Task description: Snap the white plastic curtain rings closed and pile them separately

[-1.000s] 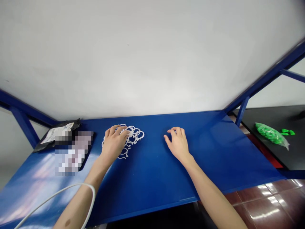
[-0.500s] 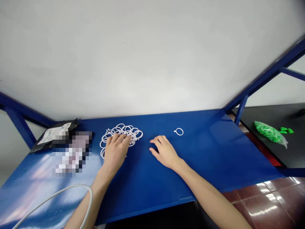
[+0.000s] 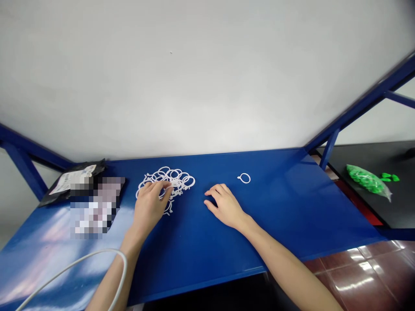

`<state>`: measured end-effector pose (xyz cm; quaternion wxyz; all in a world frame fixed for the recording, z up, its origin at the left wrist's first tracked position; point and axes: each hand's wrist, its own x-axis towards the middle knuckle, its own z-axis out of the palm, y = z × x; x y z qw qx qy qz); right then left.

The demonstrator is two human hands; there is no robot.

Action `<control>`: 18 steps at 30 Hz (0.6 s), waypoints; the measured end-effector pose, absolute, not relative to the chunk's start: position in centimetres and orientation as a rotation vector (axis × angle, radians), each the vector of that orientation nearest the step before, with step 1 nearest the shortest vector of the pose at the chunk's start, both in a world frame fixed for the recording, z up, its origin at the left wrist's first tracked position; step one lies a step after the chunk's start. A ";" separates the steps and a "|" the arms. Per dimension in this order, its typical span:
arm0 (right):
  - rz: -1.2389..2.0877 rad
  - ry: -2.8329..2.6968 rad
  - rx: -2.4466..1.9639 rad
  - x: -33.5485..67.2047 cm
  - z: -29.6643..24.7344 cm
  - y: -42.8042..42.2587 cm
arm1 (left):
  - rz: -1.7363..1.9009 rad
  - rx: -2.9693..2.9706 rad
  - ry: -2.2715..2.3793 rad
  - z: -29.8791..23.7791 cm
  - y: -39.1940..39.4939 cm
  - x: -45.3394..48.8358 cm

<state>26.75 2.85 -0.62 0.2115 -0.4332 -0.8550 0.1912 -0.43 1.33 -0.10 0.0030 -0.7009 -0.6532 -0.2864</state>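
A heap of white plastic rings (image 3: 186, 179) with small tabs lies on the blue table (image 3: 207, 255), left of the middle. Over the heap's near side, my left hand (image 3: 151, 201) has its thumb and index finger brought close together on a white ring; the exact contact is hard to see. Part of the heap is hidden under this hand. My right hand (image 3: 225, 205) rests on the table to the right, fingers loosely bent and apart, holding nothing. Beyond it, a single white ring (image 3: 245, 178) lies flat on its own.
At the left are a black package with a white label (image 3: 69, 181) and a blurred-out item (image 3: 110, 190). A white cable (image 3: 81, 260) loops over my left forearm. Blue frame bars (image 3: 330, 147) flank the table. A bag of green pieces (image 3: 366, 179) lies on a black surface at the right.
My left hand has shifted slightly left and drawn its thumb and index finger together, uncovering more rings on its right. My right hand and the single ring stay in place.
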 end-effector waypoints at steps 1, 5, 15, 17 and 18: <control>0.534 -2.373 -1.203 26.8 -0.6 2.9 | -0.902 -2.176 -2.065 0.1 1.3 -0.5; 0.537 -2.366 -1.200 26.8 -0.6 2.9 | -0.955 -2.159 -2.007 0.5 1.0 -0.9; 0.630 -2.282 -1.041 26.6 -0.4 2.5 | -1.520 -2.356 -2.287 1.1 0.1 1.8; 0.695 -2.235 -0.934 26.5 -0.2 2.2 | -1.701 -2.525 -2.402 0.8 -0.3 3.2; 0.718 -2.211 -0.886 26.4 -0.1 2.0 | -1.787 -2.607 -2.428 0.6 -0.5 3.9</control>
